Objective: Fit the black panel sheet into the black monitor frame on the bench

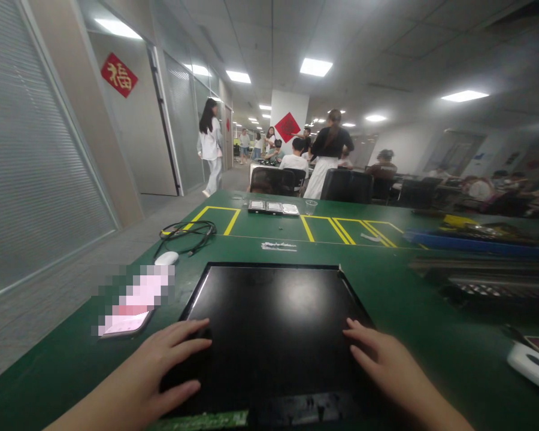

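A flat black screen panel, glossy with a reflected light on it, lies face up on the green table in front of me. My left hand rests at its left edge, fingers spread over the border. At the right edge is my right hand, its fingers also apart and reaching onto the panel. Neither hand is wrapped around anything. Along the near edge shows a strip of green circuit board, partly cut off by the frame.
On the left are a phone, a white mouse and a coiled black cable. Drives in a tray and a clear cup stand farther back. Right lie a blue tray and a white device. People are beyond.
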Action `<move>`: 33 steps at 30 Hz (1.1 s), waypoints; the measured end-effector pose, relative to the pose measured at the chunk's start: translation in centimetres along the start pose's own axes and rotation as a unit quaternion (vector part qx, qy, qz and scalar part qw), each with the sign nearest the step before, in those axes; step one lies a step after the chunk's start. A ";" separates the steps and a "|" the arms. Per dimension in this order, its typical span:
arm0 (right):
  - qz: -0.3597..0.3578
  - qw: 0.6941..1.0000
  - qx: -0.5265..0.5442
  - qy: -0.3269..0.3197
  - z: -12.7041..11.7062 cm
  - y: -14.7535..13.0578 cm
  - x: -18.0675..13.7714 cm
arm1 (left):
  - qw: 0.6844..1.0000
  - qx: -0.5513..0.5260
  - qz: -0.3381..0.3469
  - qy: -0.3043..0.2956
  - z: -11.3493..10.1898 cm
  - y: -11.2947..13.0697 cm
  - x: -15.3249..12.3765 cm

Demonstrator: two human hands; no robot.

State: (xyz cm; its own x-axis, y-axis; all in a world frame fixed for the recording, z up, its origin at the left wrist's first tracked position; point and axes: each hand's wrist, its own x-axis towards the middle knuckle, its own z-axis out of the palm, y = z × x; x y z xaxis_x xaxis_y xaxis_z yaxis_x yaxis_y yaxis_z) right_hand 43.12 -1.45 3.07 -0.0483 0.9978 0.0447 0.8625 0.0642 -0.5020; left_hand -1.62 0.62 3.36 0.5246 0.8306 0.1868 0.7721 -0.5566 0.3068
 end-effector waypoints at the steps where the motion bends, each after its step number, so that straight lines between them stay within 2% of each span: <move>1: 0.000 1.000 0.002 0.000 0.0 0.0 0.0 | 1.000 0.012 -0.011 0.009 0.1 -0.1 0.2; 6: 0.003 1.000 -0.009 -0.013 -0.2 -0.2 0.0 | 0.994 0.079 -0.051 0.051 0.9 -1.2 0.5; 16: -0.006 0.999 -0.025 -0.028 -0.3 -0.2 0.0 | 0.992 0.101 -0.055 0.049 1.2 -1.1 0.3; 22: -0.005 1.000 -0.022 -0.022 -0.1 0.0 -0.1 | 0.993 0.079 -0.066 0.050 1.1 -1.1 0.5; 26: -0.005 1.000 -0.022 -0.021 0.1 0.2 0.0 | 0.992 0.060 -0.070 0.088 2.2 -2.5 0.3; 29: -0.004 0.999 -0.023 -0.025 0.2 0.2 0.1 | 0.993 0.048 -0.071 0.082 2.9 -3.4 0.2; 33: -0.008 1.000 -0.021 -0.019 0.2 0.2 0.1 | 0.994 0.036 -0.076 0.076 2.8 -3.5 0.3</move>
State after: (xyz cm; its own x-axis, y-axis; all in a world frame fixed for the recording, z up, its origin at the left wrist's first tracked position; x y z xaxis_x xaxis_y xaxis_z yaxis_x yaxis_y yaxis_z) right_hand 43.22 -1.30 2.81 -0.0816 0.9965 0.0195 0.8819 0.0813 -0.4643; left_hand -3.15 2.78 -0.25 0.3439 0.8949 0.2845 0.8645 -0.4200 0.2761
